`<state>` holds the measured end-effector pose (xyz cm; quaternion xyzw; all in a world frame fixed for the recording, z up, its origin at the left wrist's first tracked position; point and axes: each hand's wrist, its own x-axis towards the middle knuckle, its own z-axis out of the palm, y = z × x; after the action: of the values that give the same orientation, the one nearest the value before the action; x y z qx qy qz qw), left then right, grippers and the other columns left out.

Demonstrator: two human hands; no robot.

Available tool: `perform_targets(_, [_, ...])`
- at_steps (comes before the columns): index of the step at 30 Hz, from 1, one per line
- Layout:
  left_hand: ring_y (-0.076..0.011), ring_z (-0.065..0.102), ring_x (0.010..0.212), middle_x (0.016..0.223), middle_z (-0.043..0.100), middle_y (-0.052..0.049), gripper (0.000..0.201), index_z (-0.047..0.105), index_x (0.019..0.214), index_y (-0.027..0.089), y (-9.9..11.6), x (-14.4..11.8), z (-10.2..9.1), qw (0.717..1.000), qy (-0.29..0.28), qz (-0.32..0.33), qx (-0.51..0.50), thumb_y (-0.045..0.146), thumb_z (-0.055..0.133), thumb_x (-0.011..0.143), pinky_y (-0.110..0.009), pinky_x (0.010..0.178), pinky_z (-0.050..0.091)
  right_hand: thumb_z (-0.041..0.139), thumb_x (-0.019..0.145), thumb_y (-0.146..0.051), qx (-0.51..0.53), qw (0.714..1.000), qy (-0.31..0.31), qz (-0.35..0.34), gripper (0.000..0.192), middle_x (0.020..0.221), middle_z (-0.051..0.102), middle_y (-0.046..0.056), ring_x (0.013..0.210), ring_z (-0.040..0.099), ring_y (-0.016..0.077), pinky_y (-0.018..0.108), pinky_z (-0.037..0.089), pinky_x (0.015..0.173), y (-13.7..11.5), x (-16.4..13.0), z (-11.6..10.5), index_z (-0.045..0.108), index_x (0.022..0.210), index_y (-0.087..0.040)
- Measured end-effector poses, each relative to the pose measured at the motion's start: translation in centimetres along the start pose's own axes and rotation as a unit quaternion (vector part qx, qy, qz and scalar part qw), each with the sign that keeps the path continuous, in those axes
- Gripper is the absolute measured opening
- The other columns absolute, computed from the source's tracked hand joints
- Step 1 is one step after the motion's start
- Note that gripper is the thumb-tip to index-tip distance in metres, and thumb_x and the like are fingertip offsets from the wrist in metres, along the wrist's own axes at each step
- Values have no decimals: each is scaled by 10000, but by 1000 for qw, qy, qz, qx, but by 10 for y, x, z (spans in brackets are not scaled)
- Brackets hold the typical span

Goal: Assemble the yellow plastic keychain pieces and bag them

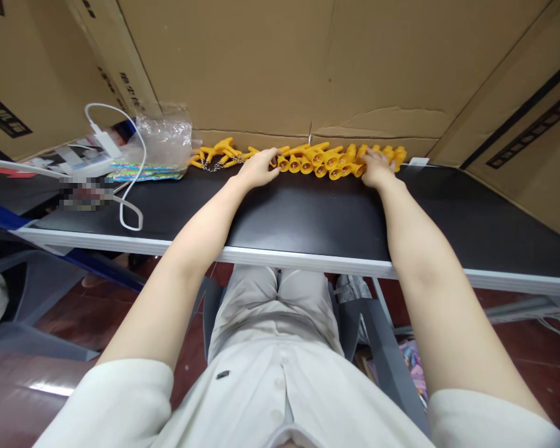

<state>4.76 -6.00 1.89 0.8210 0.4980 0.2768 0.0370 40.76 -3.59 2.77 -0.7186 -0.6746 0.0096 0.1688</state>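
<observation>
Both arms are stretched out to the far edge of the black matte surface [308,218], where a long row of small yellow plastic whistle-shaped pieces [324,160] lies packed against the brown cardboard wall [280,68], at about twelve o'clock from the person. The left hand [259,168] rests palm down on the left part of the row, fingers loosely spread over the pieces, not clenched around any one; the right hand [376,169] lies the same way at one o'clock, fingers curled lightly on the right end (whether either actually pinches a piece, I cannot tell from here). Further along at eleven o'clock, a few loose yellow pieces with a thin metal chain [212,163] sit apart from the row, just beside a crinkled clear plastic bag [165,138] and a white charger cable [130,186] looping over the surface. The risk, as I judge it, is in the reach: with arms this extended, a sideways sweep could scatter the row, tangle pieces in the chain, or snag the cable and drag things over the near edge.
</observation>
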Motion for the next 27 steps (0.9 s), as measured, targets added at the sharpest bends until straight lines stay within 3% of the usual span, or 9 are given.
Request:
perform_targets(4, [-332,744,1305,1408,782,-165,525,671,1498,161,-1,1,2,1000,-5,-1,1,245,619,982,-482,1205,559,537,1035,-5,-5,1000,28,-3,736,1842,404,224,1709,348,428,615,313,1368,-2,-5,-5,525,1758,-140])
perform_targets(11, [-326,750,1293,1390,791,-156,510,676,1489,163,-7,4,6,1000,0,8,1,229,622,986,-472,1193,568,486,1096,-81,29,998,59,-5,546,1756,428,295,1627,403,421,544,342,1313,-5,-17,-13,583,1631,-123])
perform_targets(18, [-328,749,1299,1392,788,-156,503,673,1489,166,-7,4,5,1000,-4,11,2,238,634,992,-471,1189,572,455,1125,-72,8,999,39,17,469,1672,545,274,1550,520,363,448,389,1245,-7,-15,-15,562,1578,-129])
perform_targets(27, [-321,752,1266,1371,794,-148,506,683,1470,170,-9,6,6,1000,0,13,6,240,625,972,-468,1177,579,426,1126,-98,0,998,58,21,508,1689,547,259,1545,569,338,445,423,1289,-11,-20,-21,561,1612,-154])
